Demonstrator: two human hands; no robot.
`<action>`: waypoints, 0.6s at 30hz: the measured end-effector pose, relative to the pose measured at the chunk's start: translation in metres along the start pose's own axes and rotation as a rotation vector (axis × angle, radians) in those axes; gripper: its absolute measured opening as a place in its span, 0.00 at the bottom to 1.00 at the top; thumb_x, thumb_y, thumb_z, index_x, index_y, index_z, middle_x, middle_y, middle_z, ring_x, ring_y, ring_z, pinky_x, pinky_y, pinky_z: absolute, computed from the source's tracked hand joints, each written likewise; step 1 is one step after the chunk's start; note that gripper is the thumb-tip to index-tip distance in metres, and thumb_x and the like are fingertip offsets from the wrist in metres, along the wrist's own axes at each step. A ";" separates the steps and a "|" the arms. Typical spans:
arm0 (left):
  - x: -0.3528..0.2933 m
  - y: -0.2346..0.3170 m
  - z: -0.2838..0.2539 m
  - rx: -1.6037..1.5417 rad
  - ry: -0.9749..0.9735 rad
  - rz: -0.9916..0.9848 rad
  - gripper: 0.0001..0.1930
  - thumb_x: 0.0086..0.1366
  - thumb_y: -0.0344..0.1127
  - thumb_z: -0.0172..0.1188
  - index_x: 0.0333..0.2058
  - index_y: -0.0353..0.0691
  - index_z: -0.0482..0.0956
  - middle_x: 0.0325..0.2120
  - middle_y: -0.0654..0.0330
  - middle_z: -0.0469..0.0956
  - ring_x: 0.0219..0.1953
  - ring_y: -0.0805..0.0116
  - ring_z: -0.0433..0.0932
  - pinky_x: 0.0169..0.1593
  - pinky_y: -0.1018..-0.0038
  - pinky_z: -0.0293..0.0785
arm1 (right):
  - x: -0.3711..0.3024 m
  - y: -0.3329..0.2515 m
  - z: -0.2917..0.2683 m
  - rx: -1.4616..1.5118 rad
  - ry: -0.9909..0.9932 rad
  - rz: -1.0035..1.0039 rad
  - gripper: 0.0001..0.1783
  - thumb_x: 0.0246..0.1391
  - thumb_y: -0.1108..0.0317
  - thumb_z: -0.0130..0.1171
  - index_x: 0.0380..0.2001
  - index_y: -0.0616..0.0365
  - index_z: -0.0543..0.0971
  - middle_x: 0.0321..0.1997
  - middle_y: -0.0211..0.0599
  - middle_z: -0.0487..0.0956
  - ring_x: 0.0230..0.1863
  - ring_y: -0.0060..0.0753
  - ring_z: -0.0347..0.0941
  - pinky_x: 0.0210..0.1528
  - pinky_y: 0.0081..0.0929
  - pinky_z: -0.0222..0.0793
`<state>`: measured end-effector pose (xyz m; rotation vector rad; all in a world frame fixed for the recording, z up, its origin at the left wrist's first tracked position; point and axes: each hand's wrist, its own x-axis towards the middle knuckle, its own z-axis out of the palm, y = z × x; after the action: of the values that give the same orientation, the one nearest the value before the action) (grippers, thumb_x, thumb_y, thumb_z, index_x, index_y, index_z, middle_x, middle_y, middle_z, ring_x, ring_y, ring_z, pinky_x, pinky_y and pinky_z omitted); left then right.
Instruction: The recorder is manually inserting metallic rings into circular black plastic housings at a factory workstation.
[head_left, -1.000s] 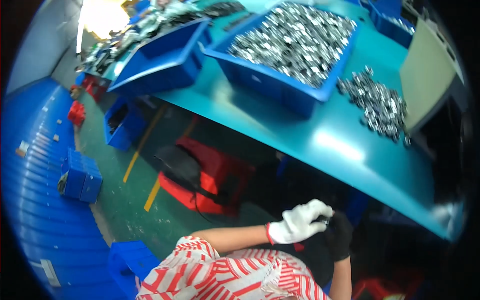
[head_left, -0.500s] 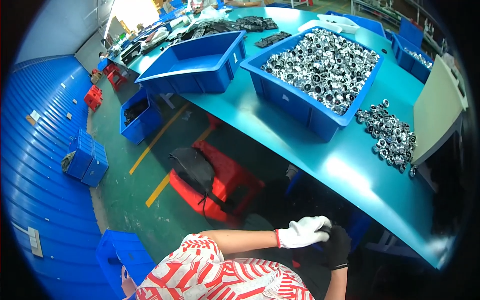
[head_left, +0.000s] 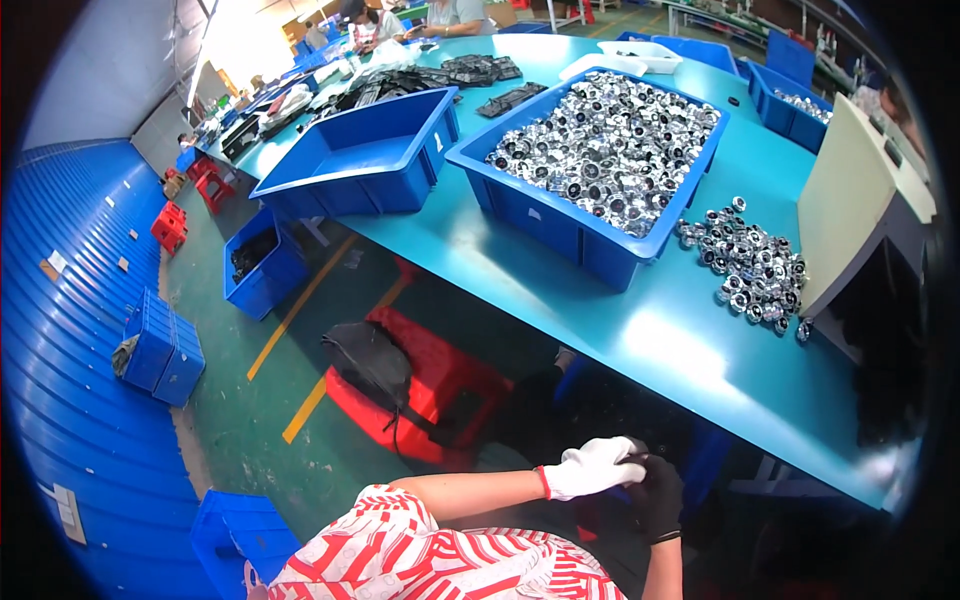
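Note:
My left hand (head_left: 592,469), in a white glove with a red cuff, reaches across in front of my body. Its fingers are bent and meet those of my right hand (head_left: 658,500), which wears a black glove. Both hands are closed together below the table's near edge. Whatever lies between the fingers is too dark and too hidden to make out. Nearest to them on the tabletop is a loose pile of shiny silver round parts with dark centres (head_left: 745,262). Beyond it stands a blue bin (head_left: 560,235) heaped with the same parts.
A second blue bin (head_left: 400,185) sits at the edge of the teal table (head_left: 520,290), near black plastic parts (head_left: 430,78). A cream panel (head_left: 850,200) rises at the right. Below are a red stool (head_left: 450,375) with a black bag (head_left: 370,365) and blue crates (head_left: 165,345). People work far off.
The view has tilted up a little, so the table and bins sit lower and further left, and people show at the far end. My hands stay together, with little change in their grip.

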<state>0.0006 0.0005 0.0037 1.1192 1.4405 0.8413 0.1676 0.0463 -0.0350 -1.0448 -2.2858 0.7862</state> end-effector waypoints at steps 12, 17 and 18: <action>-0.008 -0.007 0.017 0.149 0.022 0.168 0.18 0.60 0.36 0.55 0.47 0.33 0.73 0.36 0.48 0.78 0.40 0.58 0.79 0.46 0.69 0.73 | -0.018 0.012 -0.002 0.109 -0.130 0.124 0.17 0.39 0.70 0.67 0.37 0.57 0.78 0.33 0.43 0.79 0.32 0.43 0.77 0.33 0.31 0.71; -0.004 -0.022 0.015 0.144 -0.006 0.162 0.14 0.59 0.39 0.56 0.39 0.34 0.78 0.35 0.49 0.79 0.40 0.56 0.79 0.44 0.66 0.74 | -0.024 -0.008 -0.004 -0.061 -0.009 -0.020 0.13 0.46 0.68 0.60 0.38 0.54 0.79 0.35 0.44 0.79 0.36 0.50 0.76 0.37 0.38 0.72; 0.002 -0.025 0.011 0.049 -0.058 0.043 0.13 0.58 0.39 0.57 0.34 0.35 0.79 0.31 0.50 0.79 0.34 0.58 0.80 0.39 0.67 0.75 | -0.025 -0.004 0.003 -0.044 -0.017 -0.023 0.14 0.47 0.67 0.59 0.40 0.54 0.78 0.36 0.45 0.78 0.38 0.51 0.75 0.39 0.40 0.72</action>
<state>0.0067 -0.0061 -0.0217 1.2059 1.4004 0.8011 0.1781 0.0231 -0.0399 -1.0328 -2.3347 0.7413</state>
